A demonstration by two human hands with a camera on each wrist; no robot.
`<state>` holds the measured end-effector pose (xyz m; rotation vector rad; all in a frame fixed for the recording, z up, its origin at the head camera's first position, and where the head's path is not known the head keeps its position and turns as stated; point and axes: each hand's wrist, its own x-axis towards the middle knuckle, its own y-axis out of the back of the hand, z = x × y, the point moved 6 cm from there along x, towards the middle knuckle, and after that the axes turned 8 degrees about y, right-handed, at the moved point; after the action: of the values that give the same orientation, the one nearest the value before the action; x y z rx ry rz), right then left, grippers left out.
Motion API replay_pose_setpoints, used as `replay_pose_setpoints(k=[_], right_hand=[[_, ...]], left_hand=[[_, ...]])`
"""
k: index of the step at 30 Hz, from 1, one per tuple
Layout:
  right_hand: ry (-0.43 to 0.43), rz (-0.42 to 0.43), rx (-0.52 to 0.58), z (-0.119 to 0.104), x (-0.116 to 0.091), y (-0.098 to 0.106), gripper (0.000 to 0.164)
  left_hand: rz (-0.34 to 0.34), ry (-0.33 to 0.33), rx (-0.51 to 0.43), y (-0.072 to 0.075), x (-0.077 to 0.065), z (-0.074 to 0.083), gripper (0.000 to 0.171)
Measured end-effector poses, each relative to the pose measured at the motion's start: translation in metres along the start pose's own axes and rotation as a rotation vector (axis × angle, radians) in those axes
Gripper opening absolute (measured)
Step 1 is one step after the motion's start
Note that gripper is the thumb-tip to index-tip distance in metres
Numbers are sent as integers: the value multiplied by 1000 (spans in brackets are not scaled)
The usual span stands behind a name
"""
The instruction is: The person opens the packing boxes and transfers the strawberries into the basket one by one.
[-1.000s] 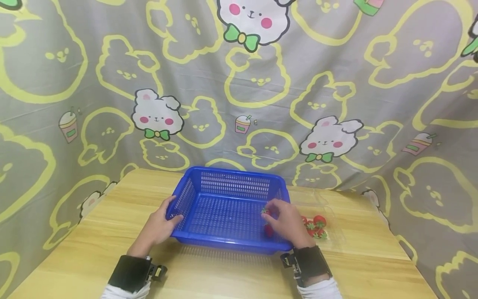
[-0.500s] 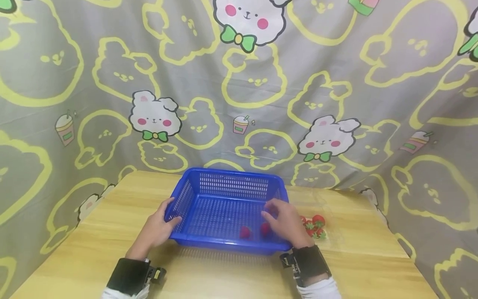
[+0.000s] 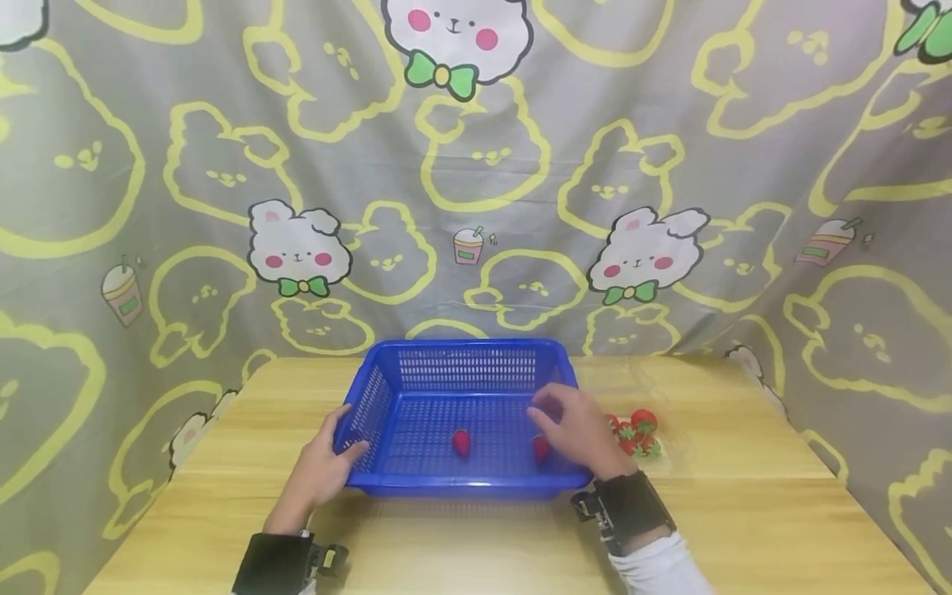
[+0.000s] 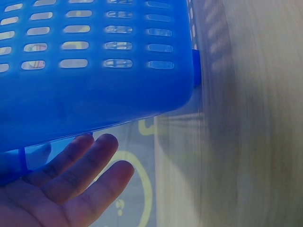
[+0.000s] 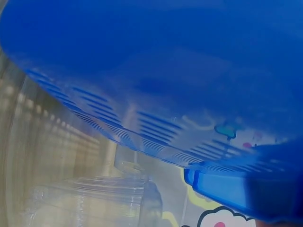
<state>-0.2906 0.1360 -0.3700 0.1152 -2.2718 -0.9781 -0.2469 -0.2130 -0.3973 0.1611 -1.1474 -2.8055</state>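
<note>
A blue plastic basket (image 3: 464, 481) with slotted walls stands on the wooden table. My left hand (image 3: 320, 463) holds its left rim, thumb over the edge and fingers along the outer wall; the fingers (image 4: 90, 165) show beside that wall in the left wrist view. One red strawberry (image 3: 461, 443) lies on the basket floor near the middle. Another strawberry (image 3: 540, 449) is at the right, partly behind my right hand (image 3: 580, 428). That hand hovers over the basket's right side, fingers bent and thumb apart, with nothing visible between them.
Right of the basket, a clear plastic box (image 3: 673, 446) holds several strawberries (image 3: 635, 431) with green leaves; the box (image 5: 94, 198) also shows in the right wrist view. A patterned curtain (image 3: 476, 165) hangs behind the wooden table (image 3: 759, 496).
The right hand has let go of a strawberry, which rolled left to the basket's middle. The left hand stays on the rim. The head view has shifted slightly.
</note>
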Motion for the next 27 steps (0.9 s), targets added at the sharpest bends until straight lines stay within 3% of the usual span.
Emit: replay_pose_setpoints(k=[6, 9, 13, 20, 27], right_hand=[[-25, 61, 61, 10, 3, 17, 10], [-102, 114, 78, 22, -1, 34, 12], [-195, 146, 19, 47, -12, 56, 18], [-374, 10, -61, 85, -33, 79, 30], [-438, -115, -83, 100, -42, 68, 38]], left_hand=[[-1, 17, -21, -3, 1, -1, 64], [-7, 23, -23, -3, 1, -1, 64], [-7, 27, -13, -2, 1, -1, 64], [-13, 27, -7, 0, 2, 1, 63], [-15, 28, -8, -2, 2, 0, 63]])
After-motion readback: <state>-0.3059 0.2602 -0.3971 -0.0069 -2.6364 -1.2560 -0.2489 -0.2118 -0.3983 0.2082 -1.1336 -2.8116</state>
